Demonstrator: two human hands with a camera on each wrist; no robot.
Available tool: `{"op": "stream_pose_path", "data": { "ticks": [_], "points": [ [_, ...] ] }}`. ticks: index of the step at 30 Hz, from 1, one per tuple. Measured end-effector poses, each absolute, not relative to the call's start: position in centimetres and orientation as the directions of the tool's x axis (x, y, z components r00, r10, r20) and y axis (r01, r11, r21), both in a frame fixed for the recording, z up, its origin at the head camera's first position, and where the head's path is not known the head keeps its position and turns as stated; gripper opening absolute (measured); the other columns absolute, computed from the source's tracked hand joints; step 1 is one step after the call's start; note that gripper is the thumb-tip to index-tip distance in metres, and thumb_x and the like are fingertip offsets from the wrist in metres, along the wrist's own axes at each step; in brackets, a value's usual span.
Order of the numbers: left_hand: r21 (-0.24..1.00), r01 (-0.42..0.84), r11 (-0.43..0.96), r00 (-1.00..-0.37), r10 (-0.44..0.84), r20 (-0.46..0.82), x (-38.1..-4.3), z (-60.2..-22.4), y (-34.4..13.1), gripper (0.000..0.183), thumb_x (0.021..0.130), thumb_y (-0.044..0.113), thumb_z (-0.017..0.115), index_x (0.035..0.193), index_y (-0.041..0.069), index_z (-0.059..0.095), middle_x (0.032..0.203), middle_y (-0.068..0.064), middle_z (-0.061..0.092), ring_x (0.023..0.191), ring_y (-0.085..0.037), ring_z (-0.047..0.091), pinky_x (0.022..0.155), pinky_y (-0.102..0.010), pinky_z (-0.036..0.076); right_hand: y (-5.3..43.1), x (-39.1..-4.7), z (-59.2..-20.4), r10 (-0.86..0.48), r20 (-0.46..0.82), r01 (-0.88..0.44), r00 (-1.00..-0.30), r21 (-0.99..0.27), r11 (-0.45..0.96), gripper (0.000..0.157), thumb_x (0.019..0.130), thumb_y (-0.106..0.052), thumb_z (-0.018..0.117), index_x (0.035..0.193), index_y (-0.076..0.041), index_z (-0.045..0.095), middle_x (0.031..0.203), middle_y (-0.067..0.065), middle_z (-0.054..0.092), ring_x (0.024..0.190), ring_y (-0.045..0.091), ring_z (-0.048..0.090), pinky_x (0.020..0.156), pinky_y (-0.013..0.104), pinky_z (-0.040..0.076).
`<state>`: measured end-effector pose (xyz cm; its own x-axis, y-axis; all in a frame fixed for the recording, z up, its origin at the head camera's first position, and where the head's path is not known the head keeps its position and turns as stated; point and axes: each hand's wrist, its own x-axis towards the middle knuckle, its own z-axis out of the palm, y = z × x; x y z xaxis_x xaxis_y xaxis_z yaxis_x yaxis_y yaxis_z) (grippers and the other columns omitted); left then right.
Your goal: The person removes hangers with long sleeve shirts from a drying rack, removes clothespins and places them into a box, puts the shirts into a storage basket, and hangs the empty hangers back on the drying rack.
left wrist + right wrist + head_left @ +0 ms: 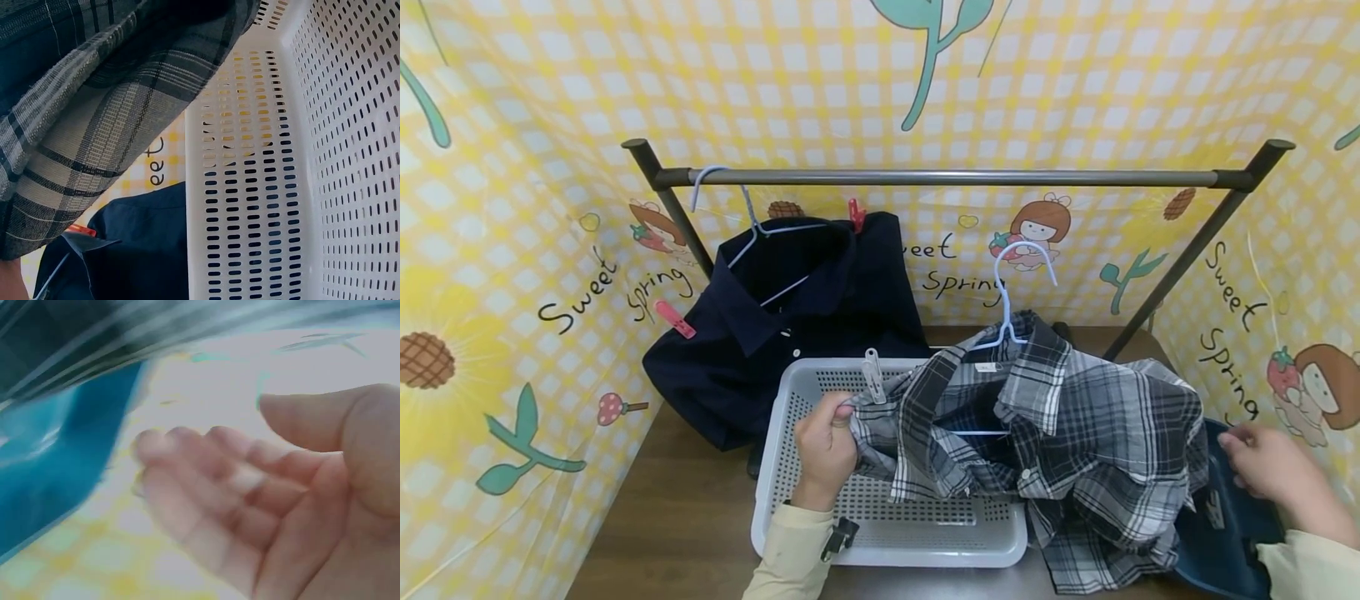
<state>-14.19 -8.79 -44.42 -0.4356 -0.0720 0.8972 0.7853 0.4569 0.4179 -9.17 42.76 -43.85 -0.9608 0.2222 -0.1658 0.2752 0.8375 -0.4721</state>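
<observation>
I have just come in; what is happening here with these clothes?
A person's left hand pinches the plaid shirt beside a clear clothespin. The shirt is on a pale blue hanger, partly over the white basket and not hooked on the metal rail. The right hand, near the dark blue basin, holds nothing visible. A navy shirt hangs from the rail with two red clothespins on it.

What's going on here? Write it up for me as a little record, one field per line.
Left grip: pinches the plaid shirt
Right grip: holds nothing, fingers loosely curled, near the blue bin
Plaid shirt: on a pale hanger, off the rail, partly over the white basket; grey clip at one shoulder
Dark shirt: hanging from the rail, with two red clips
Backdrop: yellow-and-white checks
</observation>
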Motion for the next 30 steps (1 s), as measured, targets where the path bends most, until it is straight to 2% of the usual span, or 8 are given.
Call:
{"op": "stream_pose_path", "data": {
  "ticks": [2,5,9,13,19,25,30],
  "points": [
    [0.419,0.786,0.454,-0.436,-0.073,0.897,-14.2,-44.4,-8.8,0.035,0.098,0.027,0.043,0.080,0.002,0.060,0.067,-0.005,0.064,0.052,-0.016,0.060,0.047,-0.025,0.046,41.1,-9.0,-42.1,0.198,0.025,0.164,-0.980,-0.467,0.869,0.032,0.100,-0.017,0.043,0.104,0.014,0.051,0.067,0.009,0.058,0.053,0.017,0.056,0.048,0.034,0.042],
    [0.416,0.791,0.448,-0.430,-0.076,0.899,-14.2,-44.4,-8.8,0.035,0.098,0.026,0.043,0.080,0.002,0.060,0.066,-0.005,0.064,0.050,-0.016,0.059,0.045,-0.024,0.046,38.1,-8.6,-39.4,0.181,0.266,0.047,-0.947,-0.440,0.897,0.024,0.098,-0.018,0.050,0.102,0.004,0.059,0.071,0.010,0.062,0.054,0.008,0.055,0.050,0.030,0.040],
    [0.416,0.790,0.450,-0.421,-0.095,0.902,-14.1,-44.3,-8.8,0.035,0.097,0.027,0.044,0.079,0.001,0.060,0.065,-0.006,0.064,0.050,-0.016,0.058,0.045,-0.025,0.045,34.5,-8.0,-36.5,0.145,0.463,-0.066,-0.874,-0.410,0.910,0.015,0.095,-0.012,0.056,0.100,-0.001,0.064,0.072,0.010,0.061,0.053,0.002,0.045,0.051,0.024,0.033],
    [0.426,0.786,0.448,-0.420,-0.118,0.900,-14.0,-44.3,-8.8,0.036,0.097,0.027,0.044,0.078,0.001,0.060,0.064,-0.006,0.063,0.051,-0.017,0.059,0.046,-0.027,0.046,32.4,-7.5,-34.8,0.109,0.635,-0.155,-0.765,-0.345,0.926,0.013,0.090,-0.006,0.059,0.098,0.001,0.067,0.076,0.015,0.062,0.060,-0.003,0.038,0.053,0.023,0.030],
    [0.423,0.785,0.452,-0.433,-0.088,0.897,-13.9,-44.3,-8.9,0.036,0.098,0.028,0.043,0.080,0.002,0.059,0.063,-0.005,0.063,0.048,-0.015,0.058,0.044,-0.024,0.045,29.7,-7.0,-33.4,0.015,0.795,-0.337,-0.606,-0.274,0.901,0.021,0.089,-0.012,0.056,0.094,0.003,0.069,0.083,0.016,0.064,0.067,-0.001,0.043,0.060,0.016,0.033],
    [0.407,0.783,0.471,-0.417,-0.088,0.905,-14.0,-44.3,-8.9,0.037,0.098,0.029,0.042,0.079,0.003,0.061,0.064,-0.004,0.063,0.047,-0.014,0.056,0.044,-0.025,0.044,25.1,-7.3,-32.4,-0.057,0.906,-0.633,-0.420,-0.248,0.734,0.023,0.089,-0.015,0.058,0.085,0.003,0.071,0.077,0.011,0.065,0.068,0.005,0.052,0.069,0.011,0.036],
    [0.398,0.793,0.461,-0.403,-0.092,0.910,-14.2,-44.4,-8.8,0.037,0.098,0.028,0.043,0.079,0.002,0.061,0.064,-0.005,0.062,0.048,-0.014,0.057,0.045,-0.026,0.045,21.8,-7.6,-31.2,-0.134,0.916,-0.717,-0.378,-0.198,0.669,0.031,0.094,-0.020,0.053,0.084,0.003,0.070,0.077,0.010,0.065,0.063,0.011,0.051,0.064,0.017,0.039]
  ]
}}
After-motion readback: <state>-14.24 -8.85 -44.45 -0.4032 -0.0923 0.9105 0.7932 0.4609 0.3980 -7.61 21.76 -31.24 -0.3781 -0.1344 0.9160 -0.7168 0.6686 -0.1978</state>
